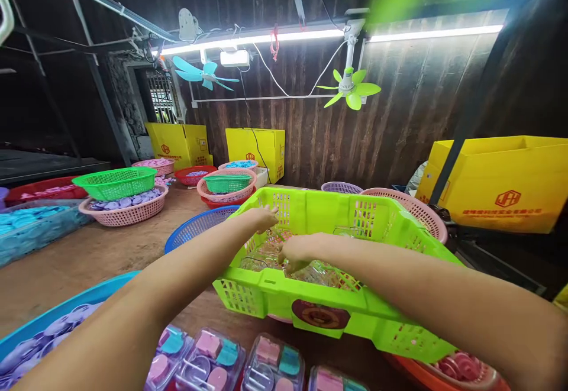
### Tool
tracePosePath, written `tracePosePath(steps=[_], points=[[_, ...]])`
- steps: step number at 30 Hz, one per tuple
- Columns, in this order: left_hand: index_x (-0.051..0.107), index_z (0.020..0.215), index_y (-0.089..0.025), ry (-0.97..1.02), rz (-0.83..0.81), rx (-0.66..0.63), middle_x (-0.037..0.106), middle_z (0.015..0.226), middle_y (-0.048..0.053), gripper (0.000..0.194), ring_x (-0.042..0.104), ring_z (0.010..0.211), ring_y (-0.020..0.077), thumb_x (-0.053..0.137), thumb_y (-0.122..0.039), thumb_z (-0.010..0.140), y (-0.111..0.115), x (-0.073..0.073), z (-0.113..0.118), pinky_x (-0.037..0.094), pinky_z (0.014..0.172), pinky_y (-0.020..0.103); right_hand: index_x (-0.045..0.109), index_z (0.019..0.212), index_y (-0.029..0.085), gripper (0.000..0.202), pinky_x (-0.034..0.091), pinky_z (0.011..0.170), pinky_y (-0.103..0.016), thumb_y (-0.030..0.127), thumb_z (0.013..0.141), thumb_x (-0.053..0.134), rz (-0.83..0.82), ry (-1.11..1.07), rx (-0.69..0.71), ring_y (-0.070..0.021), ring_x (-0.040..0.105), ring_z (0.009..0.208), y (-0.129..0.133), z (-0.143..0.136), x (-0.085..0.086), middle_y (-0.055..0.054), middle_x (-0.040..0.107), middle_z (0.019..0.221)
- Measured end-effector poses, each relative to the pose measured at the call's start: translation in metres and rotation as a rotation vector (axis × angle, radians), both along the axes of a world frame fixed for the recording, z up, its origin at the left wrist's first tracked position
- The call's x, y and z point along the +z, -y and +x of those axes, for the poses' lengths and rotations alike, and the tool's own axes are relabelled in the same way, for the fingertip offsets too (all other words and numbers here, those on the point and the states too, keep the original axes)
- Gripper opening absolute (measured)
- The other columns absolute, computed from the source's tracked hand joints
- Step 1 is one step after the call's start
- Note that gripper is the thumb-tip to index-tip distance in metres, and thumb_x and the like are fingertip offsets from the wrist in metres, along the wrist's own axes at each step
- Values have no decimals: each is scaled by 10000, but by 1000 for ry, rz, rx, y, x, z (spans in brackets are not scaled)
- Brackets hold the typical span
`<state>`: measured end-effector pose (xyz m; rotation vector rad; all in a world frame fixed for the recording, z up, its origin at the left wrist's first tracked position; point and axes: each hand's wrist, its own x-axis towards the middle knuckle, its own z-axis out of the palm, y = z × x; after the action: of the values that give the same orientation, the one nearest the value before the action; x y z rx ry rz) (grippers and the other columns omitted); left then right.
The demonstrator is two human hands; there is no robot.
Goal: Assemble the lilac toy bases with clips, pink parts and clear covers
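"Bare forearms come closest to the camera, reaching over a lime-green, slotted plastic crate. How do the hands stand?"

"The left hand is over the crate's left side, fingers partly spread; I can't tell whether it grips anything. The right hand dips inside, fingers bent down over clear plastic cases. Whether it pinches one, I can't tell either."

"So the cases lie inside the crate. Any writing on it?"

"Its near wall bears a dark red oval label, too blurred to read."

"And that big yellow cardboard box at right?"

"Red print: a hexagonal mark, apparently JFH, above Chinese characters ending 有限公司. Two smaller yellow cartons by the wall carry a similar red mark."

"What's just this side of the crate?"

"Transparent plastic packs in a row, holding pink and turquoise pieces."
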<state>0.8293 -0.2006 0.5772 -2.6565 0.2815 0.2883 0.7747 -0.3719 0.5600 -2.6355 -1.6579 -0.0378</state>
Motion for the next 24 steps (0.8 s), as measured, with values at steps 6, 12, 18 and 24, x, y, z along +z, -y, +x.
tracePosePath(steps=[6,12,18,24], points=[[460,1293,-179,67,-110,-36,243,1453,228,977,350,1253,415,862,-229,405,4,4,5,365,952,506,708,718,250,177,500,789,-367,91,703,631,-138,15,-26,-223,660,831,-12,-5,-17,-34,721,834],[609,1106,-179,108,-155,21,445,1332,222,770,392,1213,434,865,-296,390,5,4,-3,353,933,563,663,716,187,194,479,767,-312,25,703,558,81,51,-69,-205,646,836,0,4,-4,-60,705,815],[506,1228,-133,391,-303,2,540,1210,202,701,515,1114,356,726,-377,609,17,38,-21,399,929,465,561,702,170,164,440,688,-309,150,808,436,346,25,-229,-186,592,737,50,19,53,-75,635,745],[354,1356,-130,793,-1422,-125,565,1202,147,761,548,1097,286,619,-431,709,35,81,-111,415,957,436,488,716,185,234,392,533,-235,347,862,404,893,-708,-231,-104,443,575,175,-44,81,9,480,672]])
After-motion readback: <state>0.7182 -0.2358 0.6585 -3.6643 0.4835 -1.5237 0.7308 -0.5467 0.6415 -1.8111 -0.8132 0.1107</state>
